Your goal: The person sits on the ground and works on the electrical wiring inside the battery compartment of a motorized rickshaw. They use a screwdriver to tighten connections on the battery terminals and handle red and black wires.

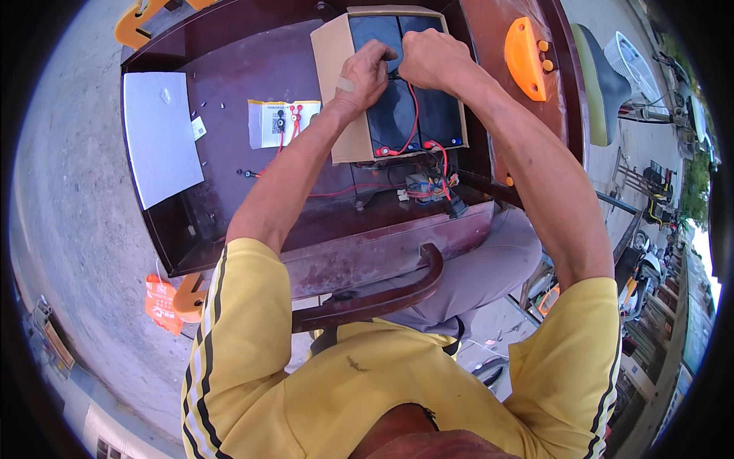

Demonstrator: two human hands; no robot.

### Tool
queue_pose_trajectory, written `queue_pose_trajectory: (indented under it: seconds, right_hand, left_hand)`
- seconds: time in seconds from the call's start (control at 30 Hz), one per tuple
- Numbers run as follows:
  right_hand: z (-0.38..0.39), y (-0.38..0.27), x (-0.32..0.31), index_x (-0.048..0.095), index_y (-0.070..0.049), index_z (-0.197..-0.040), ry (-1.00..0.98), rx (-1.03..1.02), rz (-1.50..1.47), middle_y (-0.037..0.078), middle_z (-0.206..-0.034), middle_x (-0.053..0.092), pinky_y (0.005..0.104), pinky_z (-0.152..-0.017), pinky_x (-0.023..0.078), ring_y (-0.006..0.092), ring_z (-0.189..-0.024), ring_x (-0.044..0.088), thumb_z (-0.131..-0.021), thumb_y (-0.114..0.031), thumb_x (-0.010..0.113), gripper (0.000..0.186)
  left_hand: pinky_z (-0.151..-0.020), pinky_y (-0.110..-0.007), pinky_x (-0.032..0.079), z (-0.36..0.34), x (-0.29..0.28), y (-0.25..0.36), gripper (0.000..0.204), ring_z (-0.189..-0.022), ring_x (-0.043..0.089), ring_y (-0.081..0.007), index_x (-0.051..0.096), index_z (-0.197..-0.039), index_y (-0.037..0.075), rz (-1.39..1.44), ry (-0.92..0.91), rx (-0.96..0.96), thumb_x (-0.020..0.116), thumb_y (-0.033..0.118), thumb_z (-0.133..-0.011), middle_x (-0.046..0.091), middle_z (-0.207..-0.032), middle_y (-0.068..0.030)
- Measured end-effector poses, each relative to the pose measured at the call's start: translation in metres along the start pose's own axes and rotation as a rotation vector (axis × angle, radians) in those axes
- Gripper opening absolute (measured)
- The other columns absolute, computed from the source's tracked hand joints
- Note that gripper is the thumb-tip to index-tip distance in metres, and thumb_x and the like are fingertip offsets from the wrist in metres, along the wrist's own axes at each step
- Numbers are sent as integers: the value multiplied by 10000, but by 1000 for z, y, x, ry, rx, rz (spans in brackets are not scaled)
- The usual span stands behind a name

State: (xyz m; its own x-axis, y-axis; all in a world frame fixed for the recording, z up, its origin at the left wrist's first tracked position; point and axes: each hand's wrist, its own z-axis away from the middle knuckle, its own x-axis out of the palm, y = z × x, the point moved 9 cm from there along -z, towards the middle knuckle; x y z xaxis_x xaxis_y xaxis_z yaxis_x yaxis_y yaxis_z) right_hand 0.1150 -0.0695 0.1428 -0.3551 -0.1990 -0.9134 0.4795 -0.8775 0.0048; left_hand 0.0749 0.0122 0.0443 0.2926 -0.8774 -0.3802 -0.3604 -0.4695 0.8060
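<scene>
Over the batteries (390,118), the left hand (365,75) is resting half-curled, the right hand (434,63) nearly fisted, holds unclear; the red wire (417,113) is probably needing slack.

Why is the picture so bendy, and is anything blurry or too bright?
In the head view, the fisheye lens bends straight edges, like the brown bin's wall, and leaves black corners; also in the head view, a far-right patch glares white, and the black blocks look sharper than the outer background.
</scene>
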Motion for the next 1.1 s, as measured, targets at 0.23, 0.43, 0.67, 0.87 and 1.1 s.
queue_pose_trajectory:
  seconds: [0.23, 0.43, 0.67, 0.87, 1.1]
  right_hand:
    - [-11, -4, 2, 782, -35, -1134, -34, 7, 11, 232, -1190, 741, 479, -968, 580, 378, -1148, 714, -898, -289, 624, 381]
    - [-8, -14, 21, 780, -79, -1176, 43, -78, 47, 189, -1176, 761, 471, -936, 593, 340, -1121, 737, -884, -240, 652, 357]
    - [66, -6, -32, 784, -85, -1062, 223, -106, 235, 189, -1014, 772, 481, -781, 608, 368, -962, 761, -913, -203, 686, 214]
    - [196, 31, 0, 727, -61, -1053, 526, -49, -463, 139, -939, 740, 477, -690, 568, 387, -811, 727, -959, -251, 694, 215]
    - [256, 42, 88, 714, -38, -1140, 842, 48, -742, 142, -874, 667, 443, -680, 527, 364, -782, 668, -945, -188, 743, 247]
  left_hand:
    - [-769, -489, 526, 1, 6, -20, 114, -887, 646, -449, 649, -980, 42, -71, 64, -25, 543, 44, -939, 643, -921, -213]
    - [-809, -447, 545, 3, 9, -14, 112, -907, 662, -390, 653, -1010, 50, -85, 14, 3, 632, 99, -911, 654, -971, -172]
    - [-823, -445, 555, -4, 5, -4, 130, -912, 675, -379, 676, -1018, 57, -158, -27, -60, 584, 50, -927, 666, -975, -151]
    - [-856, -388, 563, -4, 11, -9, 130, -943, 702, -317, 713, -1047, 37, -122, -289, -86, 633, 42, -945, 694, -1019, -132]
    - [-869, -340, 566, -16, 27, -17, 171, -947, 718, -254, 757, -1088, 45, -150, -512, -137, 722, 44, -920, 720, -1012, -90]
